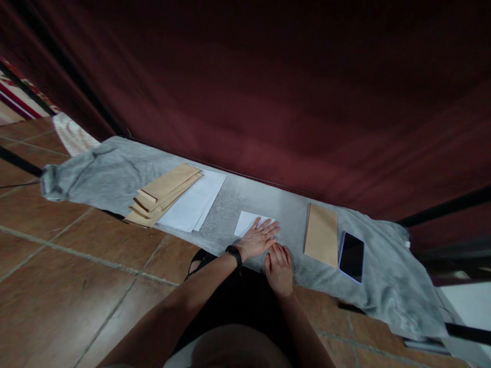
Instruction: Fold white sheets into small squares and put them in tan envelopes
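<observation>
A white folded-looking sheet of paper (244, 222) lies on the grey cloth in front of me. My left hand (259, 239), with a black band on its wrist, rests flat on that paper with its fingers spread. Its palm and fingers cover the paper's lower right part. Close beside it, my right hand (279, 267) lies palm down at the near edge, fingers loosely stretched out. The right fingertips come up to the side of the left hand. Whether they touch the paper's corner is hidden.
Grey cloth (245, 191) covers a narrow bench against a dark red curtain (268, 112). To the left, several brown paper envelopes (169, 186) overlap white sheets (192, 202). Rightward lie another brown envelope (321, 235) and a phone (352, 257). Tiled floor (107, 255) shows below.
</observation>
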Demonstrator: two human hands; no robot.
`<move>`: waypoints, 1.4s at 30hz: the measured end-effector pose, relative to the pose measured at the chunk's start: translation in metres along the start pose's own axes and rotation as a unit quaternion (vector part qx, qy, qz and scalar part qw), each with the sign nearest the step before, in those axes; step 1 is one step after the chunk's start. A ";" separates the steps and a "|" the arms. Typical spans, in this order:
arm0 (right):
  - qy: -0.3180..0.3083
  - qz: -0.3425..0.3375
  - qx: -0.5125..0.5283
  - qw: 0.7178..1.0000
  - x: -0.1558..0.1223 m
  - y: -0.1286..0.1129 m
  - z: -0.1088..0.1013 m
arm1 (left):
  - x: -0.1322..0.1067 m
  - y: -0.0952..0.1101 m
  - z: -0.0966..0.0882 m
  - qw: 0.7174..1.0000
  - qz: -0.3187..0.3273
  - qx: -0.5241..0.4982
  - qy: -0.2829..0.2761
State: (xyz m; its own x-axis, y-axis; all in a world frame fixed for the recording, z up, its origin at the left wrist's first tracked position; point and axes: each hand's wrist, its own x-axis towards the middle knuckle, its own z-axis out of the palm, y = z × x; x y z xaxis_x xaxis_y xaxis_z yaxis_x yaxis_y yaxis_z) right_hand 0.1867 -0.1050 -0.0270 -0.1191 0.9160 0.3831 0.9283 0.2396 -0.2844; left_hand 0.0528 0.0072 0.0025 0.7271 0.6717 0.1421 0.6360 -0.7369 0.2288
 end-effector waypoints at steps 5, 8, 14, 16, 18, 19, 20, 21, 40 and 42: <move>0.015 -0.015 -0.009 1.000 -0.001 0.000 0.000 | -0.014 -0.004 -0.005 0.998 0.059 -0.008 -0.006; 0.032 -0.028 -0.015 0.999 -0.001 0.000 0.000 | -0.020 -0.005 -0.007 0.997 0.075 -0.010 -0.011; 0.035 -0.041 -0.024 0.998 -0.002 0.002 0.001 | -0.032 -0.007 -0.008 0.995 0.098 -0.013 -0.003; 0.033 -0.045 -0.025 0.998 -0.003 0.003 0.001 | -0.036 -0.007 -0.009 0.995 0.100 -0.018 -0.001; 0.032 -0.047 -0.024 0.998 -0.003 0.004 0.001 | -0.039 -0.007 -0.009 0.995 0.098 -0.023 0.001; 0.032 -0.048 -0.023 0.998 -0.003 0.004 0.001 | -0.040 -0.008 -0.009 0.995 0.097 -0.025 0.000; 0.031 -0.048 -0.022 0.998 -0.003 0.004 0.001 | -0.042 -0.008 -0.009 0.995 0.097 -0.026 -0.001; 0.030 -0.049 -0.021 0.998 -0.003 0.004 0.001 | -0.043 -0.008 -0.010 0.995 0.098 -0.027 -0.004; 0.042 -0.032 -0.025 0.998 -0.001 0.000 -0.001 | -0.080 -0.036 -0.019 0.999 -0.017 0.029 0.010; 0.044 -0.031 -0.026 0.998 -0.001 -0.001 -0.001 | -0.083 -0.041 -0.018 0.999 -0.024 0.036 0.020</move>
State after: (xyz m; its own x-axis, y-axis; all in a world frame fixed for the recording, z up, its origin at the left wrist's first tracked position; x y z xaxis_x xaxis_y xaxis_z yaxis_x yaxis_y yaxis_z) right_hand 0.1864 -0.1066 -0.0264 -0.1480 0.8675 0.4749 0.9370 0.2766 -0.2132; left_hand -0.0385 -0.0174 -0.0009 0.6850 0.7079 0.1721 0.6879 -0.7063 0.1671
